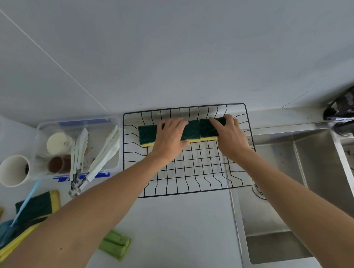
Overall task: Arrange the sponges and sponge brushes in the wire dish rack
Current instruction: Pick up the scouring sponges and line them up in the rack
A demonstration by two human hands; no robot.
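While both hands (170,138) (229,135) press down, sponges (192,129) under fingers (177,123)

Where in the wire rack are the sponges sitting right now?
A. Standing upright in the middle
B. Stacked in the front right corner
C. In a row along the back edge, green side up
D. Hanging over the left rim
C: the sponges lie end to end at the back of the wire rack, dark green face up, with the left hand and right hand resting on them.
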